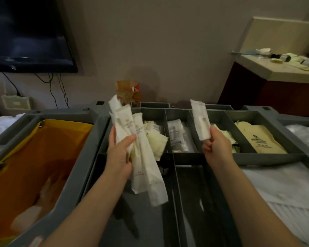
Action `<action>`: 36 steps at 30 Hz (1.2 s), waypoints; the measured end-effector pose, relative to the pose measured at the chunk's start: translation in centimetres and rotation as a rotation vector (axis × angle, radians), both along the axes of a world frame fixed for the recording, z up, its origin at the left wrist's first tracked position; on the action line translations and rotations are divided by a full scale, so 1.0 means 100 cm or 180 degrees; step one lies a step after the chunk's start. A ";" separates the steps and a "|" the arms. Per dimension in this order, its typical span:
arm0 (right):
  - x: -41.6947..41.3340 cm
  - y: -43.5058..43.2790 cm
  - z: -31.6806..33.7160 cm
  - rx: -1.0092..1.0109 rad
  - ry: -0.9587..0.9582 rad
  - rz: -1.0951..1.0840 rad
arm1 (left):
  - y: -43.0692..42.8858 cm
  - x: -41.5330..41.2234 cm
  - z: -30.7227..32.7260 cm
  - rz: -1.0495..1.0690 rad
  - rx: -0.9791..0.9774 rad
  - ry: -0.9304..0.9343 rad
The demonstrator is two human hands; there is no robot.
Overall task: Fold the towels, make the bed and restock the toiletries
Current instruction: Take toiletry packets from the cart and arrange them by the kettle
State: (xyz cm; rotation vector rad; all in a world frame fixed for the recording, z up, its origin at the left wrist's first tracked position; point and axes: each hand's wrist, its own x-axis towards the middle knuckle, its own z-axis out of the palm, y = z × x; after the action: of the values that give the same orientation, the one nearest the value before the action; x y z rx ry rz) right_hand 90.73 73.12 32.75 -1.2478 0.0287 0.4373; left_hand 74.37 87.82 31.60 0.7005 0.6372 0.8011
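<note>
One big grey cart (257, 158) stands in front of the person, with a yellow bag (61, 139) on its left side and small boxes (178, 114) of packets on its right. The left hand (118, 152) curls round a bunch of long white packets (144, 166) above the boxes. The right hand (218, 145) pinches one white packet (201, 122) by its bottom end, near the bunch.
</note>
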 end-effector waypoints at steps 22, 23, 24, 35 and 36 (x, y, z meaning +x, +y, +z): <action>-0.022 0.132 -0.028 -0.3131 -0.2844 0.1914 | 0.023 -0.010 -0.001 0.0354 0.1338 0.0908; -0.022 0.141 -0.034 -0.3260 -0.2675 0.2052 | 0.026 -0.011 -0.003 0.0392 0.1354 0.0951; -0.021 0.148 -0.040 -0.3389 -0.2468 0.2174 | 0.030 -0.012 -0.005 0.0417 0.1348 0.0993; -0.006 0.163 -0.041 -0.4171 -0.2233 0.2089 | 0.050 -0.018 -0.019 0.0636 0.0900 0.1000; -0.006 0.161 -0.036 -0.4091 -0.2279 0.1988 | 0.050 -0.018 -0.019 0.0636 0.0879 0.1000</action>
State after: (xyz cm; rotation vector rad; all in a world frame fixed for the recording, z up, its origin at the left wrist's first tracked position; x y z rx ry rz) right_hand 90.09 89.19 29.11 -2.6454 -0.8250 0.4816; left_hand 72.60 92.86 29.69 1.0388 0.9001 0.9845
